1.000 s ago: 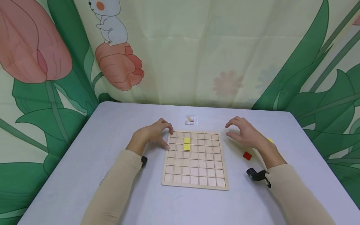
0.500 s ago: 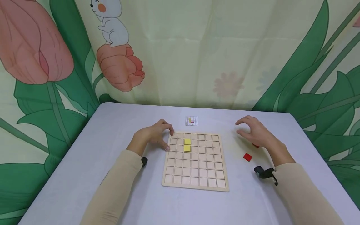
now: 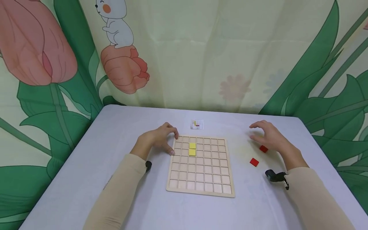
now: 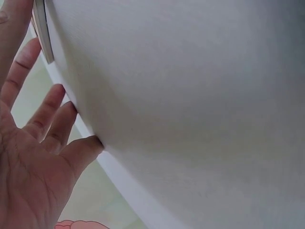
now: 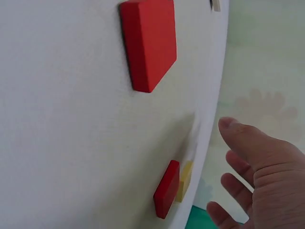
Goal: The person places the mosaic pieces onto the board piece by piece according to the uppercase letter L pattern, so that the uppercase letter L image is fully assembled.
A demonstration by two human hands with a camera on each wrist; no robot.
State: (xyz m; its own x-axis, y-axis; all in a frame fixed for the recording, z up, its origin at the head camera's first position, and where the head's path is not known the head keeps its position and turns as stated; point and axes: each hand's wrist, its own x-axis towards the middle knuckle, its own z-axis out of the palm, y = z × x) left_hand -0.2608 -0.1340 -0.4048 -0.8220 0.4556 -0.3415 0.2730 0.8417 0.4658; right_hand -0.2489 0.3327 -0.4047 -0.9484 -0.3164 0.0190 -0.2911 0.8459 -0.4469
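Observation:
A pale wooden grid board (image 3: pixel 199 168) lies flat on the table. Two yellow square tiles (image 3: pixel 192 149) sit in it, one directly below the other. My left hand (image 3: pixel 160 138) rests at the board's upper left, its index finger at the corner and its thumb on the left edge. In the left wrist view the board's edge (image 4: pixel 44 33) shows past the spread fingers. To the right, my right hand (image 3: pixel 268 136) hovers with relaxed fingers, holding nothing. Near it lie a red tile (image 3: pixel 254 162) and another red tile (image 3: pixel 263 149). A yellow tile (image 5: pixel 184 181) shows only in the right wrist view.
Behind the board lies a small printed grid card (image 3: pixel 197 124) with yellow and red squares. White cloth covers the table (image 3: pixel 138 207). A floral curtain (image 3: pixel 184 57) hangs beyond its far edge. A black wrist camera (image 3: pixel 275 176) sits at the right sleeve.
My right hand has moved right, away from the board and over the loose tiles, uncovering the second red tile. The left hand stays at the board's corner.

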